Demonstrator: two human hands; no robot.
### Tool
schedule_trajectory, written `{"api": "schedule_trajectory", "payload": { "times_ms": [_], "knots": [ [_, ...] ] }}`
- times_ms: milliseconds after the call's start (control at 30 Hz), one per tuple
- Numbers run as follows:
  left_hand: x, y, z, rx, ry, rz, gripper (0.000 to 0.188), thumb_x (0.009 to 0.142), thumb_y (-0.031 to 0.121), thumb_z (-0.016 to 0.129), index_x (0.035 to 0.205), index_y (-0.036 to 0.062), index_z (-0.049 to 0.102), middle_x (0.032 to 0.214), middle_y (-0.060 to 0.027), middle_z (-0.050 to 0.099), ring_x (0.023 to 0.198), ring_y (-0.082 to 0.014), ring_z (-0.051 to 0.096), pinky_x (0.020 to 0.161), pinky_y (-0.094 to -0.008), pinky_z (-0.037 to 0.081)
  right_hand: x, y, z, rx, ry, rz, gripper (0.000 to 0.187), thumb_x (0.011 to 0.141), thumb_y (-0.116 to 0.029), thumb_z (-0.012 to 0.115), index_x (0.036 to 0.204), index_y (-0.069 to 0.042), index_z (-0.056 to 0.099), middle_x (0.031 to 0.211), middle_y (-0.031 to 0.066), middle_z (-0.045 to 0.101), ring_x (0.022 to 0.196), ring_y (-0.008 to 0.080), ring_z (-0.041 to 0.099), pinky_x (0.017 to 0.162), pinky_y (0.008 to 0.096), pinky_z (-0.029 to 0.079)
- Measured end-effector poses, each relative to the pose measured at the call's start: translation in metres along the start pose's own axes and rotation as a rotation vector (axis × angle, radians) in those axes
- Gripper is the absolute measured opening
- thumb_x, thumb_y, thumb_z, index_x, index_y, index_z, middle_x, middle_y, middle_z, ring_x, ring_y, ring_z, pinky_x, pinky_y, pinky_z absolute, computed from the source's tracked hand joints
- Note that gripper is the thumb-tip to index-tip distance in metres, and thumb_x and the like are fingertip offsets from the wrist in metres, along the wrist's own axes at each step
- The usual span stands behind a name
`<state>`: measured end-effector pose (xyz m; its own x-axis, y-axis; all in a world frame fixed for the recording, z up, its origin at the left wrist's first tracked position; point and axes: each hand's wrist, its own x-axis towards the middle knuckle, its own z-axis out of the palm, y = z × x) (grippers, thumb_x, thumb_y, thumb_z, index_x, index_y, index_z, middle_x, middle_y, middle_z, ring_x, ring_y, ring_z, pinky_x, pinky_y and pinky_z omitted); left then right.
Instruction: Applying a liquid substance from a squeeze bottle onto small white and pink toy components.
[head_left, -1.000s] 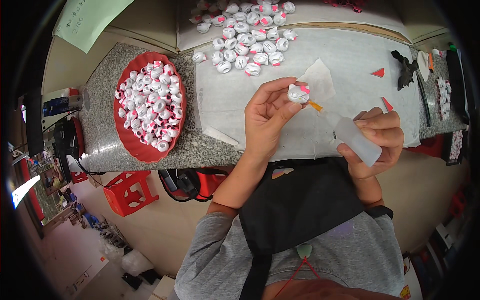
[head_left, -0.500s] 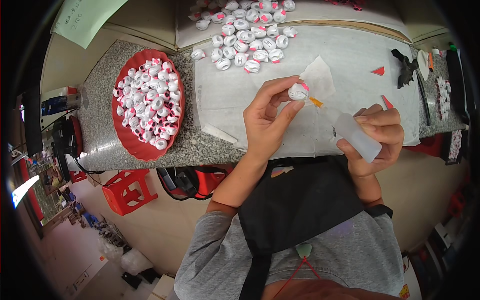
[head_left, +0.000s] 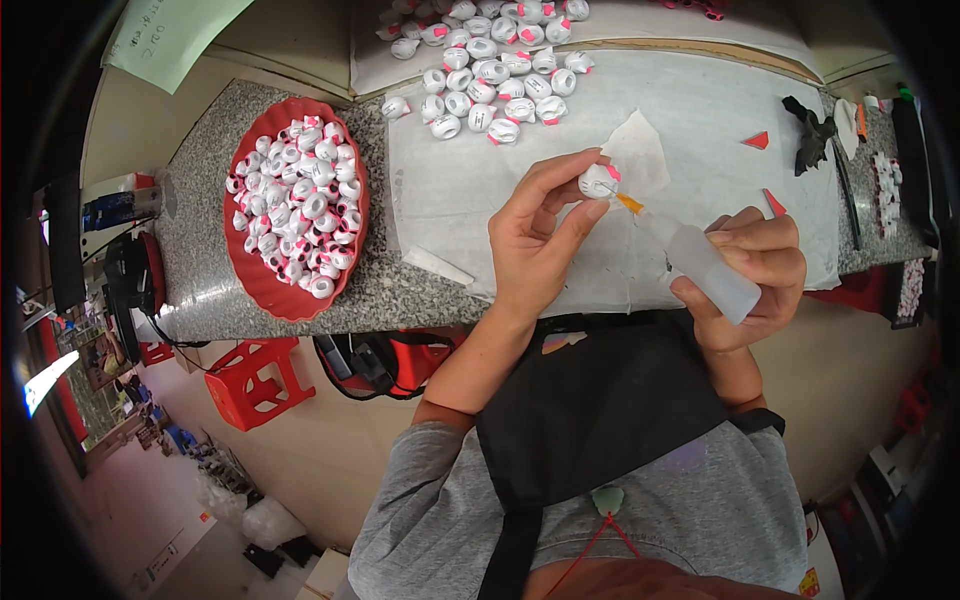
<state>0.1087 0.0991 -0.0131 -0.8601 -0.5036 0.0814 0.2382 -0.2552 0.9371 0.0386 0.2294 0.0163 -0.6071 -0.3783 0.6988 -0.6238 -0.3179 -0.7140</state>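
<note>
Grey speckled counter (head_left: 200, 260) under a white sheet (head_left: 700, 130). We see the left hand (head_left: 535, 235) pinching a small white bead (head_left: 598, 181) and the right hand (head_left: 755, 265) clamped on a squeeze bottle (head_left: 705, 270), nozzle touching the bead. Step: gluing, we judge. Next calls for a light squeeze. Red dish of beads (head_left: 240, 250) at 9 o'clock.

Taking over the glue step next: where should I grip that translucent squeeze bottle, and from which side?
Grip the squeeze bottle around its soft cylindrical body, near the blunt rear end, as the right hand does, coming from the right. It lies tilted with its orange nozzle pointing up-left at the small white piece in the left hand, so the tip stays free.
</note>
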Motion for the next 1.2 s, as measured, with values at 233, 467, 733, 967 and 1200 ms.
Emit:
{"api": "schedule_trajectory", "payload": {
  "times_ms": [233,467,733,967,1200],
  "knots": [
    [0.000,0.000,0.000,0.069,-0.004,0.018,0.032,0.069,-0.008,0.052,0.100,-0.0014,0.049,0.101,-0.0108,0.048,0.091,-0.0155,0.048,0.077,-0.0247,0.041,-0.001,-0.004,0.003,-0.014,-0.011,0.038,0.042,0.051,-0.001,0.072,0.084,-0.006,0.046,0.079,0.0078,0.045,0.057,0.0127,0.045,0.049,0.0228,0.039],
    [0.001,-0.003,0.000,0.074,-0.001,0.063,0.031,0.070,-0.007,0.052,0.100,-0.0019,0.049,0.100,-0.0109,0.049,0.090,-0.0149,0.048,0.076,-0.0242,0.041,-0.001,-0.006,-0.001,-0.043,-0.017,0.076,0.037,0.055,-0.004,0.070,0.082,-0.007,0.045,0.079,0.0080,0.045,0.057,0.0125,0.044,0.049,0.0237,0.038],
    [0.002,0.000,-0.002,-0.232,0.005,-0.121,0.033,0.072,-0.006,0.051,0.104,-0.0036,0.044,0.090,-0.0083,0.054,0.084,-0.0122,0.052,0.073,-0.0218,0.042,0.004,0.003,-0.008,0.065,0.049,0.049,0.040,0.053,0.001,0.070,0.083,-0.004,0.044,0.080,0.0097,0.044,0.058,0.0132,0.047,0.052,0.0224,0.039],
    [0.002,0.002,0.000,-0.141,0.018,-0.074,0.033,0.071,-0.006,0.052,0.103,-0.0038,0.045,0.093,-0.0087,0.052,0.084,-0.0121,0.051,0.073,-0.0219,0.042,0.005,0.002,-0.003,0.030,-0.010,0.030,0.041,0.052,0.001,0.071,0.084,-0.003,0.045,0.081,0.0099,0.044,0.059,0.0140,0.048,0.053,0.0234,0.040],
    [0.001,0.002,-0.001,-0.067,0.002,-0.053,0.032,0.070,-0.007,0.053,0.101,-0.0034,0.048,0.096,-0.0088,0.049,0.086,-0.0124,0.049,0.075,-0.0232,0.041,0.005,0.002,0.003,-0.005,-0.021,0.009,0.045,0.050,0.001,0.072,0.085,-0.003,0.045,0.081,0.0107,0.044,0.059,0.0138,0.048,0.052,0.0229,0.041]
  ]
}}
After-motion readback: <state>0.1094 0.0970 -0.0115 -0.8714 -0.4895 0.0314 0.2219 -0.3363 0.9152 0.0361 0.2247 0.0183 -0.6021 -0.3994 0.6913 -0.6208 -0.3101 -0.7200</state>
